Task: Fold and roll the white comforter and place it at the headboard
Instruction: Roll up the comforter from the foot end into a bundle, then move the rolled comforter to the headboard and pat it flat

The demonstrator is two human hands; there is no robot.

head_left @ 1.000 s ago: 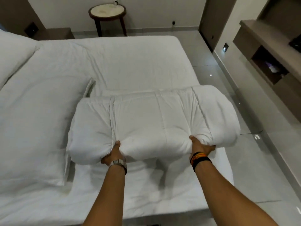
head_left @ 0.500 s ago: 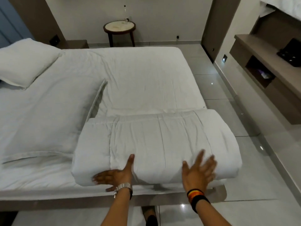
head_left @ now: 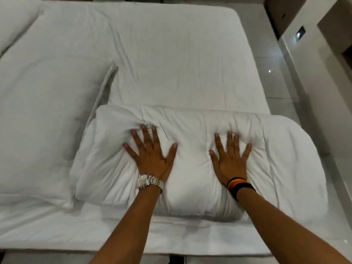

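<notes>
Both hands flat, fingers spread, pressing not grasping: left hand (head_left: 150,153), right hand (head_left: 230,159) atop comforter roll (head_left: 190,168). Roll's long axis crosswise to arms; pillow (head_left: 47,121) just beside roll's left end, left hand nearer.

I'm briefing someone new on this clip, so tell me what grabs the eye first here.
Two bare hands pressed flat, fingers spread, into the rolled white comforter near the bed's front edge: the left hand wears a silver watch, the right hand a striped wristband. A large white pillow lies beside the roll's left end, with bare white sheet stretching beyond.
</notes>
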